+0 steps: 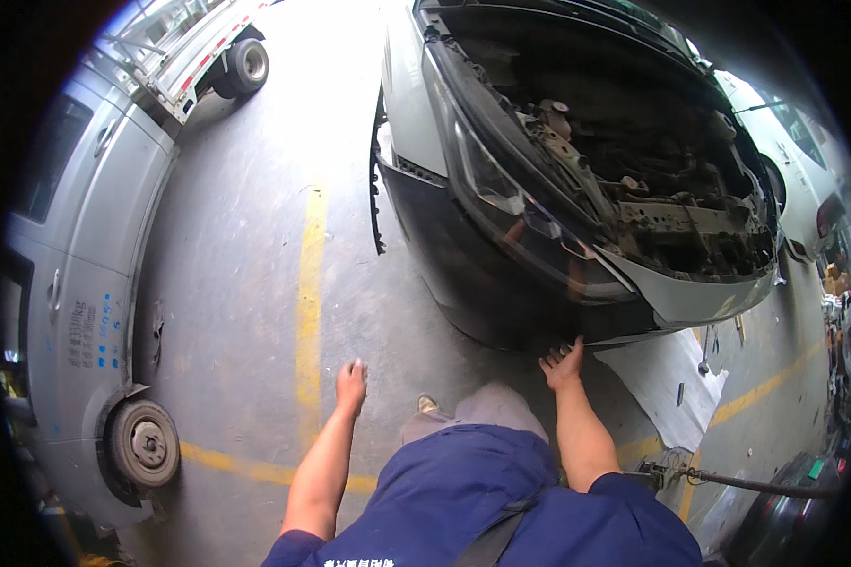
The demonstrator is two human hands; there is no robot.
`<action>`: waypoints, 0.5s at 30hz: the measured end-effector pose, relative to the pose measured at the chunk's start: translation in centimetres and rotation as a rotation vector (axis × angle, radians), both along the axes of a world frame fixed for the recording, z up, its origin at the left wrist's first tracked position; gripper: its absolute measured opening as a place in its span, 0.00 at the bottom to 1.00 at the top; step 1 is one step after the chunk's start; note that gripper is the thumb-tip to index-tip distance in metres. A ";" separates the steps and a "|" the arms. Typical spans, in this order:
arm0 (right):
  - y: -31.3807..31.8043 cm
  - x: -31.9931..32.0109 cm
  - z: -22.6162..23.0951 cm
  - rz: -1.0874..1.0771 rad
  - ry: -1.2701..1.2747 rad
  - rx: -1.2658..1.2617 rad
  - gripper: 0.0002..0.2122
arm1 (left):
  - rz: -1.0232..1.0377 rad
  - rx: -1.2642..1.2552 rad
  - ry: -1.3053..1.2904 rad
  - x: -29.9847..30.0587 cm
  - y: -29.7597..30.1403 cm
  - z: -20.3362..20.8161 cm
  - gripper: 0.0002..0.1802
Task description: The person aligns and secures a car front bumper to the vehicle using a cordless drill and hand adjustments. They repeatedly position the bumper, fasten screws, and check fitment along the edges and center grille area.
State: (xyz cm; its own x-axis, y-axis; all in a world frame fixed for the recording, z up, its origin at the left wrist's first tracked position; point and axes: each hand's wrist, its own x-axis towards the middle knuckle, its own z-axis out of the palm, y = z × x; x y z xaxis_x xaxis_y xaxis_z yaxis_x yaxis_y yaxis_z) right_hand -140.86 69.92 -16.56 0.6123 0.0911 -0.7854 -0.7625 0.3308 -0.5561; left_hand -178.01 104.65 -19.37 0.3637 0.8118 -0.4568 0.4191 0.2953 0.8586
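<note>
My right hand (564, 369) is palm up with its fingers apart, at the lower edge of a car's dark front bumper (529, 293). Its fingertips reach that edge; whether they press on it I cannot tell. My left hand (352, 387) is held over the floor, left of the bumper, its fingers curled in and no object showing in it. The car's engine bay (624, 142) lies uncovered, with dusty parts inside. A clear headlight (501, 189) sits above the bumper at the corner.
A grey van (90, 246) stands along the left, with a white truck (194, 52) behind it. A white sheet (667, 387) lies on the floor at right with small tools on it. A dark rod (766, 487) juts in beside my right arm. Yellow lines (310, 302) mark the floor.
</note>
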 end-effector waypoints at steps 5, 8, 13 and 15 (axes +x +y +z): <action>7.2 -2.1 -1.3 -0.129 0.124 0.178 0.48 | -0.002 -0.139 -0.239 12.2 10.4 7.6 0.23; 13.0 -2.8 -2.3 -0.186 0.160 0.260 0.49 | -0.105 -0.196 -0.233 18.2 15.0 6.6 0.29; 17.6 -2.7 -2.3 -0.466 0.110 0.286 0.37 | -0.163 -0.236 -0.155 27.0 20.5 5.6 0.30; 19.1 -3.3 -1.1 -0.396 0.108 0.194 0.38 | -0.206 -0.162 -0.089 28.1 24.8 1.9 0.32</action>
State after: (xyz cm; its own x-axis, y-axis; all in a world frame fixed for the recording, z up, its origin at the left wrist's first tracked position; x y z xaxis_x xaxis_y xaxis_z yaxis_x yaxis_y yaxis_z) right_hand -144.19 89.00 -17.64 0.5447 0.0181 -0.8384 -0.6064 0.6991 -0.3789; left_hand -149.94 129.49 -17.51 0.5581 0.6357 -0.5332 0.4094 0.3480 0.8434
